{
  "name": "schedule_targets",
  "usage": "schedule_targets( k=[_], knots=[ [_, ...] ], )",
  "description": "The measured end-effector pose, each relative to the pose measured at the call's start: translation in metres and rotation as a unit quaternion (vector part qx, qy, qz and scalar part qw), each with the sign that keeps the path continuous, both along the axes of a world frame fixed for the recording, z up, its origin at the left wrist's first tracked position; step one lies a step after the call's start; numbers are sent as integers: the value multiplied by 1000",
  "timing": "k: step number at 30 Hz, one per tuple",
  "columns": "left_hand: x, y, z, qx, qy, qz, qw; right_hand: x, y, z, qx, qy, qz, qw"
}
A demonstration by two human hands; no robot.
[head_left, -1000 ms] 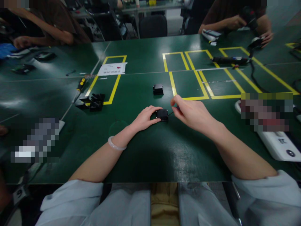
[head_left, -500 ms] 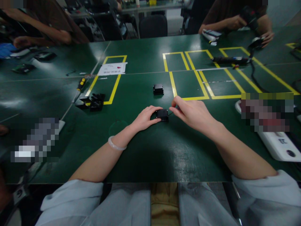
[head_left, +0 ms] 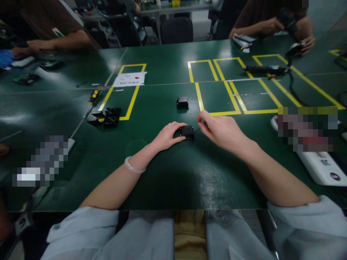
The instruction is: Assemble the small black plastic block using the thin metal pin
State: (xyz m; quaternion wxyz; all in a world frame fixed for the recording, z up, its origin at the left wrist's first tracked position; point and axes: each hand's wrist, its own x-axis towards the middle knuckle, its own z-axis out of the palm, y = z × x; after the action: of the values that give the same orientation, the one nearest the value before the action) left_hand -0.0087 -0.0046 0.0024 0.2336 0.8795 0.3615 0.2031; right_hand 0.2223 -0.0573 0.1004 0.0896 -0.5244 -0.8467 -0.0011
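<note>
A small black block-shaped part [head_left: 187,132] lies on the green table in front of me. My left hand [head_left: 168,135] grips its left side, with the thumb along the near edge and the fingers along the far one. A thin dark rod [head_left: 197,130] reaches from the right side of that part to the fingertips of my right hand [head_left: 217,126], which are pinched on it. Whether it is a tool or a wire I cannot tell. A similar black part [head_left: 182,103] sits just beyond, touched by neither hand.
Several black pieces [head_left: 107,117] are heaped at the left, near a yellow-and-black screwdriver [head_left: 93,96] and a white paper label [head_left: 129,79]. A white device [head_left: 322,168] lies at the right. Yellow tape marks the table [head_left: 162,173]. Other people work across it.
My right fingertips have shifted very slightly, and a bit more of the thin rod shows. My left hand and the black part stay put. The person at far left has moved their arms.
</note>
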Motion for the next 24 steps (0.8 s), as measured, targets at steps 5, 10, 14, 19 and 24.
schedule_targets(
  k=[5, 10, 14, 19, 24],
  knots=[
    [-1, 0, -1, 0, 0, 1, 1000, -1, -2, 1, 4, 9, 5, 1000],
    [-1, 0, -1, -1, -1, 2, 1000, -1, -1, 0, 8, -11, -1, 1000],
    [-1, 1, -2, 1, -2, 2, 1000, -2, -1, -1, 24, 18, 4, 1000],
    [-1, 1, -4, 9, -3, 2, 1000, -3, -1, -1, 12, -24, -15, 1000],
    [0, 1, -3, 6, -8, 1, 1000, -3, -2, -2, 31, 10, 2, 999]
  ],
)
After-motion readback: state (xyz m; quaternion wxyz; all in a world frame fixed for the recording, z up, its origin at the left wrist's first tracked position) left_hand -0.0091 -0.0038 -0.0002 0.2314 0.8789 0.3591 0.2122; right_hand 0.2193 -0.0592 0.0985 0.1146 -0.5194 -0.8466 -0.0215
